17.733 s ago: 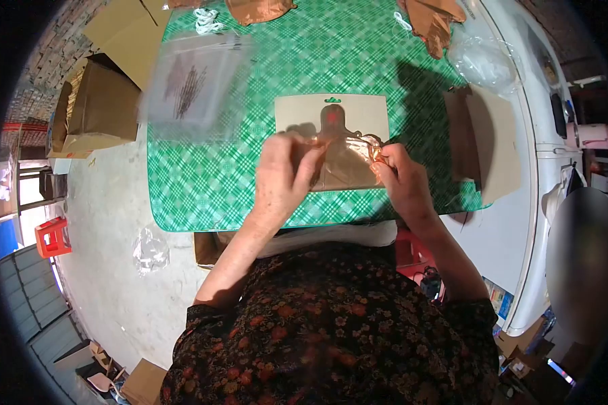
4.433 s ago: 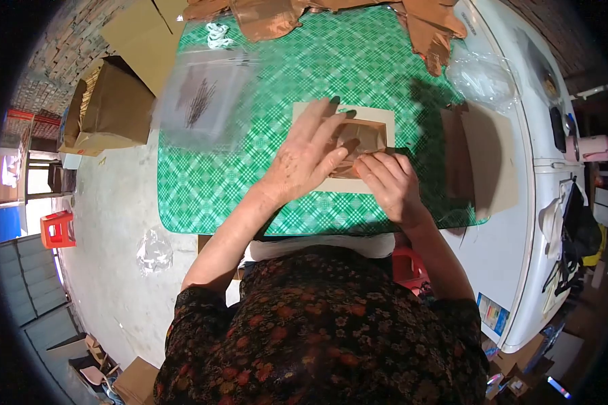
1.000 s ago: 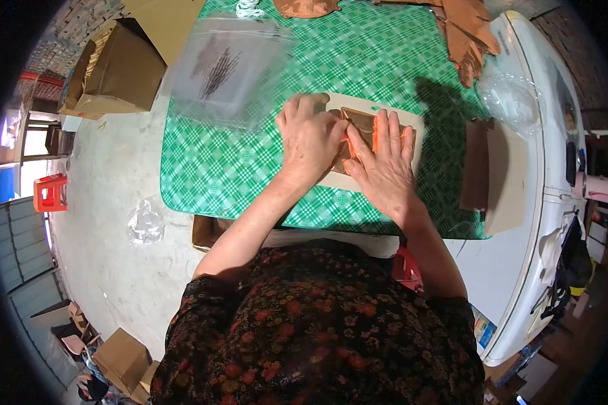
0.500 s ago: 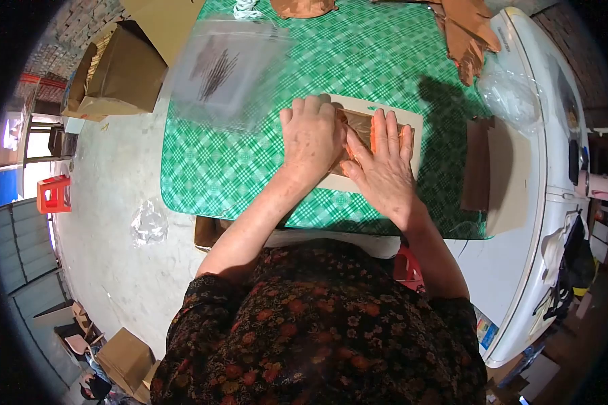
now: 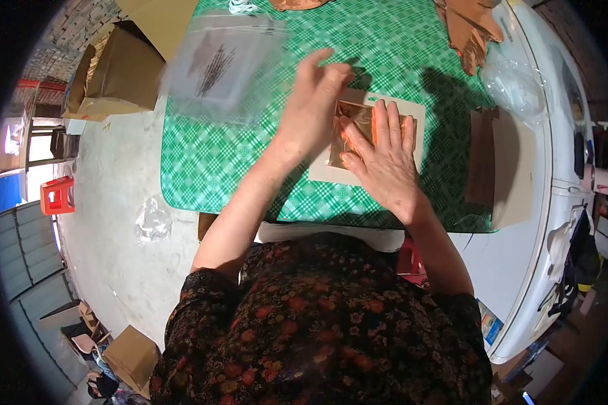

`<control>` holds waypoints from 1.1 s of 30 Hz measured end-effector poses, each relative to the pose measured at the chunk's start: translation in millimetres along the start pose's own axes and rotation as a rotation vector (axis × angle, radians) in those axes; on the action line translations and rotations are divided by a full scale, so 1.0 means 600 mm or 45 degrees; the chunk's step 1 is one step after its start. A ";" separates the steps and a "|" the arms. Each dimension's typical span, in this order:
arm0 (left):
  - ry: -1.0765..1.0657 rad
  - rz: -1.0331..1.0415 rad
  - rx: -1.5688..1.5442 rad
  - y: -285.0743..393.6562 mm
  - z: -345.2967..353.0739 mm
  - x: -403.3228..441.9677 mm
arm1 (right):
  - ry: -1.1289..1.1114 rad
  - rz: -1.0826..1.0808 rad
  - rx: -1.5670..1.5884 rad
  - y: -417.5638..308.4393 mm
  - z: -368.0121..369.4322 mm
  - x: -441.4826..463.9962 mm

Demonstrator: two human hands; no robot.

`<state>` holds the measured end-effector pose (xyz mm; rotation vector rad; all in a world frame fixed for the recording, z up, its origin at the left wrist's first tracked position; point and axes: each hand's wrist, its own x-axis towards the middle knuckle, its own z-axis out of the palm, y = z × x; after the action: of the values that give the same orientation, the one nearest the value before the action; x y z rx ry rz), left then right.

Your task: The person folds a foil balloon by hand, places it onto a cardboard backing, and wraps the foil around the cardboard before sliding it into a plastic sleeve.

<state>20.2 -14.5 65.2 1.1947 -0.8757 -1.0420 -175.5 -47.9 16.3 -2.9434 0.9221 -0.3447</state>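
Note:
My right hand [image 5: 387, 162] lies flat, fingers spread, on a shiny copper-brown sheet [image 5: 358, 113] with orange areas showing at the fingers. That sheet rests on a cream card [image 5: 327, 174] with a small cut-out near its top edge, through which green shows. My left hand [image 5: 311, 101] is lifted just left of the card, its fingers bent and apart, and I see nothing in it. Left of that hand is a stack of clear plastic bags [image 5: 240, 88] with dark thin marks in the middle.
The table has a green checked cloth [image 5: 216, 172]. Brown-orange crumpled material [image 5: 469, 30] lies at the far right, near a clear plastic bag [image 5: 513, 84]. A brown strip [image 5: 481, 158] lies by the right edge. A white fridge [image 5: 557, 148] stands at the right, a cardboard box [image 5: 125, 71] at the left.
My left hand has come up off the card and moved slightly away, uncovering the card's left part. My right hand stays pressed flat on the sheet.

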 end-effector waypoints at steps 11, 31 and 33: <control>-0.098 0.478 0.955 -0.053 -0.060 -0.017 | -0.010 0.015 0.010 0.000 0.003 0.002; -0.525 0.733 1.534 -0.044 -0.113 -0.079 | -0.004 -0.030 -0.087 0.008 0.007 0.005; -0.544 0.745 1.506 -0.049 -0.118 -0.076 | 0.007 -0.041 -0.102 0.007 0.005 0.004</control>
<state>68.1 48.3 24.2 1.4897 -2.1930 -0.2097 -175.0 -52.9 13.3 -3.0343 0.9117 -0.3243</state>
